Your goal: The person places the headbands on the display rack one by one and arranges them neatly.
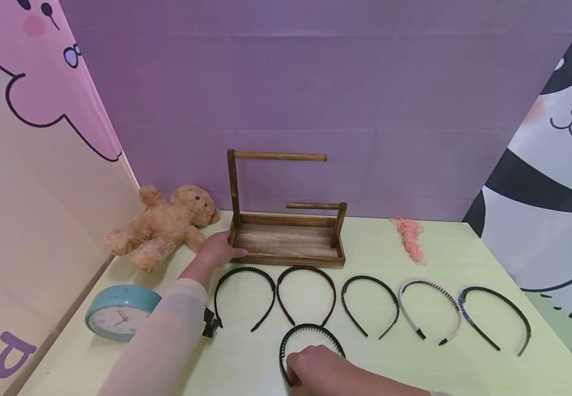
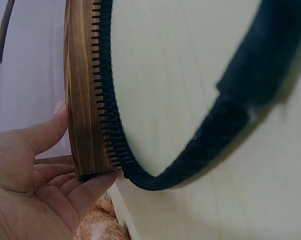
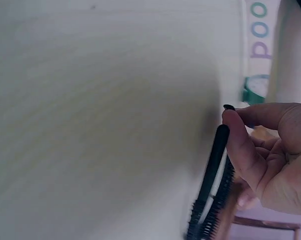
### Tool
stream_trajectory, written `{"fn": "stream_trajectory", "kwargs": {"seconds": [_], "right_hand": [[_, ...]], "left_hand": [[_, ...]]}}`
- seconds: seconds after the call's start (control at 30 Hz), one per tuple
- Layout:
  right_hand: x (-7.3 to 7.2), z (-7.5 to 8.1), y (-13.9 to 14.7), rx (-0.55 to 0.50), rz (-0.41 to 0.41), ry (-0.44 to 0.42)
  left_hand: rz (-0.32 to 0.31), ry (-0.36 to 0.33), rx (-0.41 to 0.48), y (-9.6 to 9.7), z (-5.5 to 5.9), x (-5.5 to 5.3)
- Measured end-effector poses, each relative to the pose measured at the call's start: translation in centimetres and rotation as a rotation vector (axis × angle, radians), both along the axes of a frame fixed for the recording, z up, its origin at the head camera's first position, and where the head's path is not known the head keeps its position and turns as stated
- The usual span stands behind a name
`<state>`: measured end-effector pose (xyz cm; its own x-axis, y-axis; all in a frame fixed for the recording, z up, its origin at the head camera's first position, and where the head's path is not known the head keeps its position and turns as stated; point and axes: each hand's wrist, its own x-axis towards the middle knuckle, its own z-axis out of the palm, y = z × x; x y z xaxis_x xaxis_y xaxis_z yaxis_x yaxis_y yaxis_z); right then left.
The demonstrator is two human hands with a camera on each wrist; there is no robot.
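Observation:
A brown wooden display tray (image 1: 286,259) with two side posts and bars stands at the back of the table. My left hand (image 1: 216,248) grips its left end; in the left wrist view the thumb lies along one side and the fingers wrap the corner. At the near edge, my right hand (image 1: 323,369) pinches one end of a black toothed headband (image 1: 311,326). The right wrist view shows the tip of that headband (image 3: 213,160) between thumb and forefinger. Right by my left wrist lies another black headband (image 1: 243,269), beside a dark red one (image 1: 307,268).
Further right lie a black headband (image 1: 371,279), a white one (image 1: 429,283) and a blue-black one (image 1: 496,291). Pink yarn (image 1: 410,239) is at the back right. A teddy bear (image 1: 164,225) and a teal clock (image 1: 122,311) sit at left, the clock partly behind my left sleeve.

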<state>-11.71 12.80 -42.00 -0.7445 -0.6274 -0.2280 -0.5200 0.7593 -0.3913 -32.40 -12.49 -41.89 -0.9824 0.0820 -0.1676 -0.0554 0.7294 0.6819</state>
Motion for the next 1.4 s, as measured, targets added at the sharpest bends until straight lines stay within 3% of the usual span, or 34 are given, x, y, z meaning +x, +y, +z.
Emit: {"fn": "stream_trajectory", "kwargs": {"seconds": [0.17, 0.43, 0.63, 0.7, 0.8, 0.9, 1.17, 1.27, 1.4], "right_hand": [[0.3, 2.3, 1.4, -0.052, -0.012, 0.061], [0.9, 6.5, 2.9, -0.248, -0.124, -0.068], [-0.3, 8.0, 3.9, -0.348, -0.141, -0.024], [-0.8, 8.2, 4.1, -0.392, -0.143, -0.022], [-1.6, 8.5, 4.4, -0.493, -0.166, -0.089], [-2.6, 8.7, 4.7, -0.580, -0.226, -0.160], [-6.1, 9.5, 6.0, -0.798, -0.331, -0.234], [-7.5, 10.2, 6.7, -0.807, -0.356, -0.178], [-9.6, 11.2, 7.6, -0.764, -0.409, -0.037]], "left_hand": [[0.005, 0.000, -0.007, 0.1, 0.1, 0.1], [0.005, -0.018, -0.004, 0.2, 0.3, 0.4], [0.003, -0.007, -0.013, 0.2, 0.5, 0.4], [0.006, -0.009, -0.008, 0.2, 0.5, 0.4], [0.007, -0.008, -0.007, 0.1, 0.3, 0.3], [0.011, -0.007, 0.001, 0.1, 0.1, 0.2], [0.024, 0.002, 0.008, 0.1, -0.4, 0.0], [0.024, 0.007, 0.007, 0.1, -0.3, 0.0], [0.022, 0.013, 0.003, 0.1, -0.2, 0.1]]}}
